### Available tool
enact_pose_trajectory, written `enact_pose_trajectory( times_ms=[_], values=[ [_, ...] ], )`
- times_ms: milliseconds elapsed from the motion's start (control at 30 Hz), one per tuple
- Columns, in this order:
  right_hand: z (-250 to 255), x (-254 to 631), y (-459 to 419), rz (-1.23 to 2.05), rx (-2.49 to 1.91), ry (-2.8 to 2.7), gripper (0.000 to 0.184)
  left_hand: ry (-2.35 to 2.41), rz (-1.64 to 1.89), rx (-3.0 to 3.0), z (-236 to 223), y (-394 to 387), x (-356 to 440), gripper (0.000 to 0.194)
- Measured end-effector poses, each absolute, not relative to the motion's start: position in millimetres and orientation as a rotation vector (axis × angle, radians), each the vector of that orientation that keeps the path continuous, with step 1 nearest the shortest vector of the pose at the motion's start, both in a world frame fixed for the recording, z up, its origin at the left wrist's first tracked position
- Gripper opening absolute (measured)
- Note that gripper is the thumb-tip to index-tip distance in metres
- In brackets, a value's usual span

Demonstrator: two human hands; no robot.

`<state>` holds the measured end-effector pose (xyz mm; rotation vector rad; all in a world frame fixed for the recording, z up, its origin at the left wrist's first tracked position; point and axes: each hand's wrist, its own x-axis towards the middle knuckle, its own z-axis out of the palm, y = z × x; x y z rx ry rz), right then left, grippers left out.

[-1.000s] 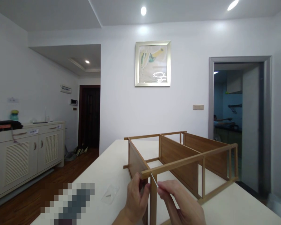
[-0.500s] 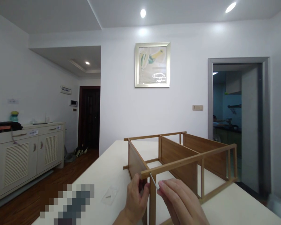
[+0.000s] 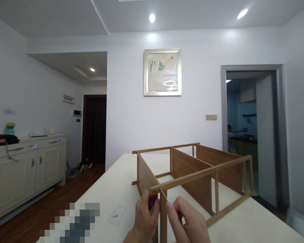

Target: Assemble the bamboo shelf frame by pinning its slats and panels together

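A wooden shelf rack (image 3: 192,175) lies on its side on the white table (image 3: 108,182). At its near corner, my left hand (image 3: 146,214) is closed around the frame, thumb and fingers on the wood just beneath the top rail. My right hand (image 3: 188,219) pinches a slim metal hex key (image 3: 164,195), whose far tip meets the rail at the corner joint. The key's near end is hidden in my fingers. Left of my left hand, a small clear plastic bag (image 3: 117,214) with a little piece of hardware inside lies flat on the tabletop.
A blurred-out dark object (image 3: 78,222) is at the table's left edge. Further left stands a white cabinet (image 3: 27,162) with things on top. Beyond the right-hand doorway (image 3: 253,111), a person (image 3: 230,131) is partly visible. Something whitish and translucent (image 3: 300,216) sits at the lower right.
My right hand has turned, its fingers now more curled, and shifted slightly left on the hex key. My left hand keeps its hold on the frame. The whole view has shifted slightly.
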<state>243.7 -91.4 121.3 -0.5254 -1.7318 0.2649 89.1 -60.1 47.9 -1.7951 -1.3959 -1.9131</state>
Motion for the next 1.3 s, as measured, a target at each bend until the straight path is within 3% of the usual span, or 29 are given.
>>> enact_pose_trajectory(
  times_ms=[167,267,367,567,733,1100,1200,1300],
  values=[
    [122,234,-105,1.31,-0.573,-1.545,0.051,-1.452,-1.88,-1.797,41,-57,87,0.011],
    [119,231,-106,1.526,-0.444,-1.42,0.05,-1.476,-1.885,-1.78,39,-56,87,0.011],
    [116,232,-107,1.277,-0.447,-1.4,0.041,-1.451,-1.898,-1.798,42,-58,88,0.011],
    [110,233,-104,0.229,-0.41,-1.515,0.016,-1.37,-1.915,-1.839,51,-63,89,0.012],
    [110,240,-97,-0.286,-0.326,-1.609,0.024,-1.41,-1.91,-1.85,46,-60,87,0.013],
    [120,254,-85,-0.758,-0.177,-1.805,0.029,-1.404,-1.889,-1.817,47,-61,89,0.012],
    [124,251,-89,-0.694,-0.201,-1.78,0.028,-1.411,-1.895,-1.799,48,-61,89,0.011],
    [128,243,-95,-0.391,-0.318,-1.73,0.02,-1.399,-1.923,-1.832,50,-62,89,0.011]
  ],
)
